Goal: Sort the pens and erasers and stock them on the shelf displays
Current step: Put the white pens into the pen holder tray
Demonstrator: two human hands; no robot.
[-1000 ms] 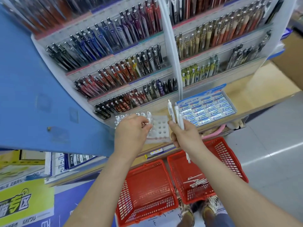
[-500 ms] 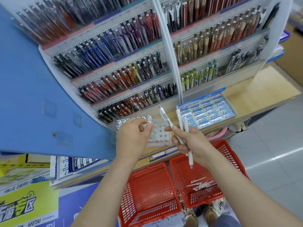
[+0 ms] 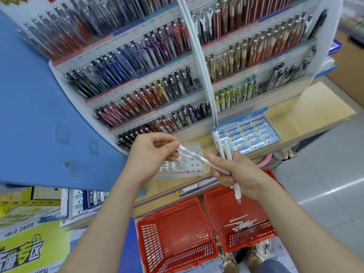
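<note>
Pinching slim white plastic pen (image 3: 197,157) by its tip with left hand (image 3: 149,152), barrel slanting down-right into right hand (image 3: 242,174) clenching white pens (image 3: 226,146).

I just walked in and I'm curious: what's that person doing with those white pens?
A person is stocking pens. Their right hand grips a bunch of white pens, and their left hand pinches one pen of them above a white holder with holes on the shelf. Loose pens lie in a red basket below.
</note>
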